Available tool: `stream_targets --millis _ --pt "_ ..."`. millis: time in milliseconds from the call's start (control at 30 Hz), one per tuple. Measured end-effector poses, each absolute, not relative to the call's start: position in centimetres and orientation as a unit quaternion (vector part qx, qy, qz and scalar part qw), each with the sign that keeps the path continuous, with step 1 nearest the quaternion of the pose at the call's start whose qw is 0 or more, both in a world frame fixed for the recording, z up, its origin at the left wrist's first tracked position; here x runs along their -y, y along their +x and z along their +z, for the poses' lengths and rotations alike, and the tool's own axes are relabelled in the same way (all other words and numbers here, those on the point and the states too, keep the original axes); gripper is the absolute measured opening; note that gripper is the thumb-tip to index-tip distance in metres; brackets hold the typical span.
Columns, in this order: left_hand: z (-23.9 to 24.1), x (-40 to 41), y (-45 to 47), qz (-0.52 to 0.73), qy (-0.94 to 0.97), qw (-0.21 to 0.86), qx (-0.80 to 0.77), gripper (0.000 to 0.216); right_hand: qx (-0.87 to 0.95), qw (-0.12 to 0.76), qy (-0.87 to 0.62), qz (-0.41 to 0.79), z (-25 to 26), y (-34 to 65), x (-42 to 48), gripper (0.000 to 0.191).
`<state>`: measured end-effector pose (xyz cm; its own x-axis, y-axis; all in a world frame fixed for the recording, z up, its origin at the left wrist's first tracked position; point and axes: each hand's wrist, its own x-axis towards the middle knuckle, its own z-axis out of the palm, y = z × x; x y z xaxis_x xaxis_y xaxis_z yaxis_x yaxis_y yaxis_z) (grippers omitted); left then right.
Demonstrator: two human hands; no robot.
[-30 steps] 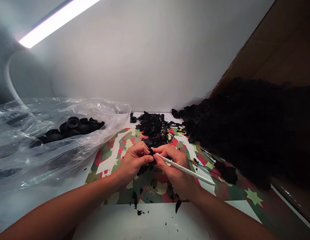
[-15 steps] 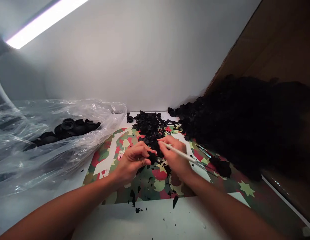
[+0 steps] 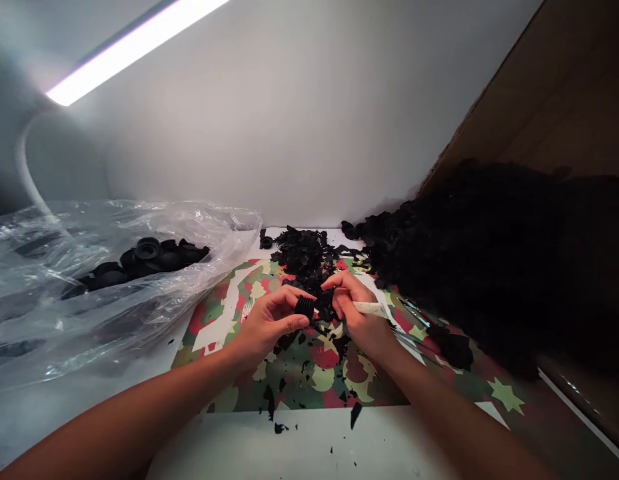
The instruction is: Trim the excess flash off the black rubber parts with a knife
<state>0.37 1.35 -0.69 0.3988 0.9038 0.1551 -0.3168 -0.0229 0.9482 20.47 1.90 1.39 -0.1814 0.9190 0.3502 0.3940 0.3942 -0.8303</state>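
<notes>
Between the thumb and fingers of my left hand (image 3: 269, 320) is a small black ribbed rubber part (image 3: 304, 306), shaped like a bellows. My right hand (image 3: 362, 317), just to the right of it, has its fingers curled around a slim white-handled tool (image 3: 373, 308). The tool's tip is hidden or too small to make out. Beyond both hands lies a heap of black rubber scraps (image 3: 304, 253), and loose bits lie on the patterned sheet (image 3: 224, 393) beneath my hands.
A clear plastic bag (image 3: 229, 217) with several black rubber parts (image 3: 148, 249) lies at the left. On the right a tilted cardboard box (image 3: 529, 100) spills a large black pile (image 3: 464, 260). Metal tweezers (image 3: 414, 310) lie near it. A lit lamp (image 3: 134, 50) hangs upper left.
My left hand has turned the black part so its ribs show. My right hand has drawn slightly away, and the white tool now points differently in its fingers. The view has shifted slightly.
</notes>
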Motion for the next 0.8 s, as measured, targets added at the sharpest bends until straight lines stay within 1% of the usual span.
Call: stream_targets --millis 100,200,333,433,467,533,600,633,667,700,733,800 --pt "-0.6 -1.3 0.4 0.467 0.548 0.638 -0.276 0.019 0.738 0.436 -0.435 0.276 1.8 19.9 -1.2 0.015" --pt "-0.6 -1.1 0.5 0.460 0.580 0.611 -0.280 0.020 0.757 0.451 -0.396 0.258 2.0 19.4 -0.6 0.008" --pt "-0.4 -0.8 0.4 0.446 0.649 0.532 -0.312 0.020 0.777 0.472 -0.354 0.220 1.7 19.3 -0.3 0.017" --pt "-0.1 -0.6 0.2 0.433 0.698 0.463 -0.335 0.022 0.769 0.481 -0.366 0.208 1.8 19.4 -0.2 0.015" --pt "0.0 -0.5 0.1 0.430 0.707 0.449 -0.338 0.023 0.758 0.487 -0.380 0.209 2.0 19.5 -0.1 0.020" --pt "0.1 -0.4 0.1 0.426 0.710 0.443 -0.344 0.026 0.729 0.502 -0.411 0.217 2.2 19.7 0.0 0.038" --pt "0.2 -0.4 0.1 0.420 0.690 0.469 -0.356 0.028 0.705 0.512 -0.431 0.236 2.4 20.0 0.0 0.055" --pt "0.2 -0.4 0.1 0.417 0.674 0.492 -0.361 0.028 0.693 0.515 -0.438 0.250 2.5 20.1 0.0 0.060" --pt "0.2 -0.4 0.1 0.414 0.654 0.519 -0.363 0.029 0.683 0.513 -0.444 0.269 2.5 20.1 -0.1 0.061" --pt "0.1 -0.4 0.1 0.415 0.633 0.544 -0.362 0.029 0.675 0.509 -0.447 0.293 2.4 20.1 -0.1 0.057" --pt "0.0 -0.4 0.1 0.417 0.615 0.564 -0.358 0.029 0.666 0.504 -0.447 0.319 2.3 20.1 -0.2 0.048" --pt "-0.1 -0.5 0.1 0.424 0.598 0.584 -0.349 0.029 0.653 0.500 -0.439 0.361 2.0 19.9 -0.2 0.026"
